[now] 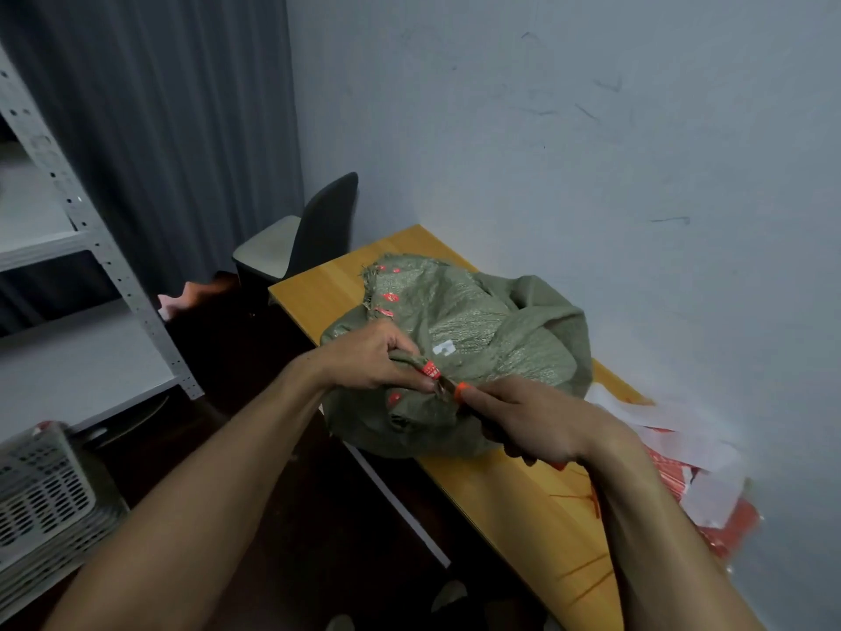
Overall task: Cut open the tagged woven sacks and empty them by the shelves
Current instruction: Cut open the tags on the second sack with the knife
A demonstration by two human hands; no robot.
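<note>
A: Whereabouts of the sack rn?

B: Looking at one green woven sack slumped on the wooden table, roughly mid-top, hugging the long edge on the shelf side and bulging a bit over it. Back of it almost at the wall.

A: Hands doing what?

B: Got the left hand clamped on the twisted neck of the sack, fingers curled tight round it, right beside the red tag wrapped on that neck. Got the right hand fisted round a cutting tool w/ an orange collar, tip right at the neck just past the tag. Can't tell what kind of tool tbh, mostly buried in the grip.

A: Any more tags?

B: Yep, a few more red tags along the frayed hem toward the table's far corner, plus one just under the neck.

A: Other stuff nearby?

B: Red + white sheets piled along the wall-side edge toward the near end. Dark chair past the far end. Grey metal shelving off to the left, pale slatted basket low down in front of it, dark curtain behind.
</note>
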